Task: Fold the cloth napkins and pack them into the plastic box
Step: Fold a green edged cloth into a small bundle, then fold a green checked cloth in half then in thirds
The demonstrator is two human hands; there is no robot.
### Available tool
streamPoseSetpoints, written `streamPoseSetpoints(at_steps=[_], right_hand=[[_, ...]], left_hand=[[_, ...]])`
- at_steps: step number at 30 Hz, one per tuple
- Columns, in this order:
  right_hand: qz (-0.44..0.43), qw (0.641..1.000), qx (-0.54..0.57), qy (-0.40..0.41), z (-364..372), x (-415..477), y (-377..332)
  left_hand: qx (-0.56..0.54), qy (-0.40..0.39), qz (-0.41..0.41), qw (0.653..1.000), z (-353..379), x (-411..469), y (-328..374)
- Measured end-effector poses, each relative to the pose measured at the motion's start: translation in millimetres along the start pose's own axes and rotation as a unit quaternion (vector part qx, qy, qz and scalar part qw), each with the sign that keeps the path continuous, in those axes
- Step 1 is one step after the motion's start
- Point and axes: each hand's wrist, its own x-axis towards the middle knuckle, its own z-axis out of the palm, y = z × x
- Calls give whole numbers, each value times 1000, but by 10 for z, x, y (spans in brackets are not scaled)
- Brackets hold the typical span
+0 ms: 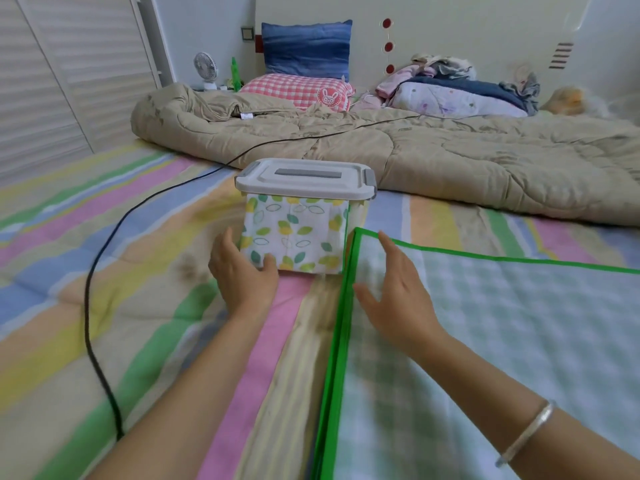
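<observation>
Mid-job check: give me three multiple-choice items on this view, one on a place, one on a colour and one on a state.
1. Where does the green-edged checked napkin lie?
A. right of the plastic box
B. on top of it
C. behind it
2. What colour is the cable?
A. white
B. black
C. red
3. The box's lid is:
A. lying beside the box
B. closed on the box
C. half open, tilted up

Answers:
1 A: it spreads right of the box, under the right hand.
2 B: a black line crosses the striped bedsheet.
3 B: it sits flat on top, with grey latches at both ends.
</observation>
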Motion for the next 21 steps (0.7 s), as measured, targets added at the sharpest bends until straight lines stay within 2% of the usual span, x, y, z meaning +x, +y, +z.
streamPoseSetpoints(at_steps=[2, 5, 7, 10, 14, 18, 21], right_hand=[[-4, 1000, -10, -10, -76, -337, 104], [-15, 1000, -15, -15, -278, -867, 300], [-21, 1000, -20, -11, -450, -1199, 453], [-31, 999, -36, -4, -717, -1623, 663], [-16, 997, -60, -38, -1086, -2141, 846], [-13, 996, -51, -75, -1378, -2632, 1000], [-21, 993, -40, -106, -1598, -2934, 1080]], left_hand=[[-10, 15, 82, 996, -92, -325, 117], [-34, -22, 182, 982, -243, -906, 370], [-35, -84, 229, 969, -351, -1295, 537], [-42, -232, 248, 939, -506, -1835, 724], [6, -385, 252, 888, -629, -2475, 961], [51, -485, 292, 822, -725, -2982, 1136], [135, -538, 334, 762, -801, -3212, 1132]])
